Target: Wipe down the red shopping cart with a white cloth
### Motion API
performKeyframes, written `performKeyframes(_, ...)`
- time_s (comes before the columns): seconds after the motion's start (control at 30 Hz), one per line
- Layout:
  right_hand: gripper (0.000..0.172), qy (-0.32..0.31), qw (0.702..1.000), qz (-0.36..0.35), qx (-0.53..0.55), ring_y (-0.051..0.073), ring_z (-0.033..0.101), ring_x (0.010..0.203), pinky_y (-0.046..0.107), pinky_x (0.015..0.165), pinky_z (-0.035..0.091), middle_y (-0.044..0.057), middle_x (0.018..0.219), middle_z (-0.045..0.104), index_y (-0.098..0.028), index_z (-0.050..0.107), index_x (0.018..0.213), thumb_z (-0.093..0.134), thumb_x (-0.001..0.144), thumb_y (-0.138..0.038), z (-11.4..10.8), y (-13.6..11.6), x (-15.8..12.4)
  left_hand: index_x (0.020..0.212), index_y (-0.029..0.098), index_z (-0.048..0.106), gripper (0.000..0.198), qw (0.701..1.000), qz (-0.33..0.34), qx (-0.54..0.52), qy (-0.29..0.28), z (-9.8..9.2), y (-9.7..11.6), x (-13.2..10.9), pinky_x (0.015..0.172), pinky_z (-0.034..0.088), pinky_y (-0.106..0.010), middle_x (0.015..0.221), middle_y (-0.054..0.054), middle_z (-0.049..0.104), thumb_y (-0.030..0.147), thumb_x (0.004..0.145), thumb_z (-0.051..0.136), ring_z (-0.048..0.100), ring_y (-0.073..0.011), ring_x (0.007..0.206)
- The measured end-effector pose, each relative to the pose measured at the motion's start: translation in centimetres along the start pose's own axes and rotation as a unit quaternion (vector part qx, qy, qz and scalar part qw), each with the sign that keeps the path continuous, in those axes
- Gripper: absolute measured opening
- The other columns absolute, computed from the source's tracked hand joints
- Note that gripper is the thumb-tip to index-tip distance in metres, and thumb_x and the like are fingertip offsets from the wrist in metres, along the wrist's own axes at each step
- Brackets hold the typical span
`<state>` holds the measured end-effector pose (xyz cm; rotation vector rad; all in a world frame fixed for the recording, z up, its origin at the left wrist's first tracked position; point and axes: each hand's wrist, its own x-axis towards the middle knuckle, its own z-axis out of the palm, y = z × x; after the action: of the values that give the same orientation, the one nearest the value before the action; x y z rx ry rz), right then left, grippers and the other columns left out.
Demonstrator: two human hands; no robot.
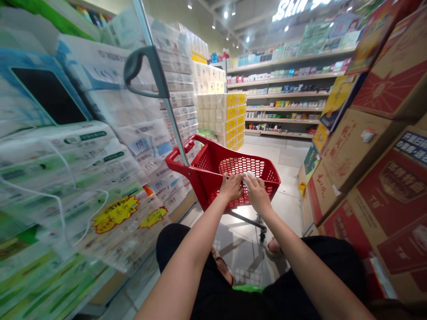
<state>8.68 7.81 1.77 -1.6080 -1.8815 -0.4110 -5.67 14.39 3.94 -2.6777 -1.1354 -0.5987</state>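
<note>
A red plastic shopping cart with a perforated basket stands in front of me, side on. Over its near rim my left hand has its fingers hooked, gripping the edge. Close beside it on the same rim, my right hand presses a small white cloth or tissue against the red plastic. Most of that white piece is hidden under the fingers. No goods show inside the basket. From the cart's handle end rises a metal pole with a grey loop grip.
Stacked tissue packs line the left, with a dark-screened device and a white cable on them. Cardboard cartons are piled at the right. Stocked shelves stand at the back. A caster sits near my feet.
</note>
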Motion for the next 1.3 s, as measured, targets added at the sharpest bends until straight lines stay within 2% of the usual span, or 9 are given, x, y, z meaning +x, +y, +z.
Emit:
performKeyframes(0.17,0.062,0.013,1.000,-0.003,0.005,0.024,0.043,0.124,0.040,0.096,0.048,-0.001,0.145,0.046,-0.035,0.046,0.140,0.042,0.084,-0.010,-2.1,4.6,-2.2,0.138,0.025,0.034,0.059,1.000,0.009,-0.012,0.003,-0.4,-0.4,-0.6,0.111,0.020,-0.049,0.129,-0.007,0.056,0.035,0.083,0.054,0.048,-0.0270,0.116)
performKeyframes(0.37,0.057,0.072,0.992,0.101,-0.011,0.026,0.044,0.119,0.044,0.096,0.044,0.003,0.136,0.054,-0.030,0.054,0.134,0.041,0.081,-0.013,-2.5,11.1,-5.2,0.138,0.023,0.033,0.064,0.999,0.009,-0.025,0.021,-0.2,-0.2,-0.9,0.111,0.017,-0.049,0.125,-0.007,0.057,0.033,0.079,0.057,0.049,-0.0265,0.113)
performKeyframes(0.47,0.052,0.084,0.989,0.120,-0.010,0.028,0.042,0.120,0.047,0.098,0.042,0.007,0.136,0.053,-0.025,0.055,0.132,0.041,0.083,-0.016,-1.5,9.8,-4.8,0.139,0.023,0.033,0.067,0.999,0.009,-0.030,0.032,-0.1,0.0,-0.9,0.111,0.017,-0.048,0.127,-0.007,0.056,0.033,0.078,0.058,0.048,-0.0268,0.114)
performKeyframes(0.63,0.058,0.026,0.999,0.040,0.016,0.026,0.039,0.122,0.043,0.100,0.041,0.004,0.146,0.044,-0.025,0.047,0.140,0.040,0.084,-0.011,0.0,1.6,-1.9,0.140,0.023,0.033,0.065,0.999,0.010,-0.017,0.025,0.0,0.1,-0.9,0.111,0.018,-0.050,0.134,-0.008,0.052,0.034,0.080,0.055,0.047,-0.0275,0.116)
performKeyframes(0.73,0.063,0.001,1.000,0.002,0.020,0.026,0.040,0.124,0.041,0.099,0.043,0.003,0.149,0.042,-0.026,0.043,0.144,0.041,0.083,-0.008,0.1,-1.5,-0.8,0.139,0.023,0.034,0.061,1.000,0.013,-0.010,0.014,-0.2,-0.2,-1.1,0.111,0.018,-0.050,0.138,-0.007,0.049,0.034,0.082,0.054,0.047,-0.0275,0.117)
performKeyframes(0.83,0.066,0.002,0.999,-0.035,0.010,0.025,0.043,0.124,0.041,0.101,0.043,0.001,0.148,0.044,-0.031,0.041,0.145,0.041,0.083,-0.007,-0.9,-1.0,-1.0,0.139,0.025,0.034,0.062,1.000,0.015,-0.012,0.008,-0.4,-0.6,-1.4,0.112,0.018,-0.048,0.137,-0.006,0.050,0.032,0.081,0.055,0.046,-0.0267,0.118)
performKeyframes(0.93,0.064,0.013,0.999,-0.045,-0.006,0.024,0.046,0.121,0.042,0.104,0.041,-0.001,0.145,0.047,-0.033,0.043,0.144,0.040,0.085,-0.009,-2.4,2.0,-2.4,0.139,0.024,0.032,0.064,1.000,0.019,-0.019,0.010,-0.5,-0.8,-1.6,0.112,0.017,-0.047,0.133,-0.006,0.053,0.033,0.080,0.055,0.046,-0.0263,0.117)
performKeyframes(1.13,0.052,0.073,0.995,0.069,-0.015,0.027,0.046,0.119,0.044,0.097,0.044,0.003,0.134,0.056,-0.031,0.054,0.133,0.044,0.084,-0.017,-3.4,7.7,-4.8,0.139,0.023,0.031,0.065,1.000,0.006,-0.022,0.008,-0.6,0.0,-1.5,0.112,0.016,-0.049,0.131,-0.007,0.054,0.031,0.079,0.055,0.047,-0.0269,0.114)
performKeyframes(1.3,0.048,0.095,0.991,0.093,0.003,0.030,0.042,0.119,0.049,0.097,0.043,0.010,0.132,0.054,-0.023,0.056,0.128,0.043,0.083,-0.017,-0.9,4.2,-3.1,0.141,0.022,0.030,0.067,1.000,0.010,-0.013,0.013,-0.1,1.1,-0.9,0.112,0.017,-0.051,0.136,-0.008,0.050,0.033,0.079,0.054,0.044,-0.0287,0.119)
